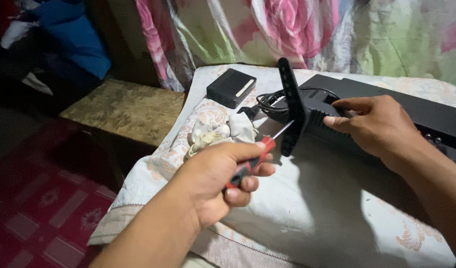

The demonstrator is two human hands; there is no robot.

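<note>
The right hand [374,124] is bracing the black monitor [426,111] by its stand [291,106] while the left hand [220,176], fist wrapped tight round a red-handled screwdriver [258,156], is angling the tip toward the stand's near edge.

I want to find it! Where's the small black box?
In the head view, the small black box lies upper middle on the bed cover, left of the coiled black cable.

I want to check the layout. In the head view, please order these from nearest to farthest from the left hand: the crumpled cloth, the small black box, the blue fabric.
From the left hand, which holds the screwdriver:
1. Crumpled cloth, just above the hand on the bed.
2. Small black box, farther up, near the bed's top edge.
3. Blue fabric, far upper left, off the bed.
</note>
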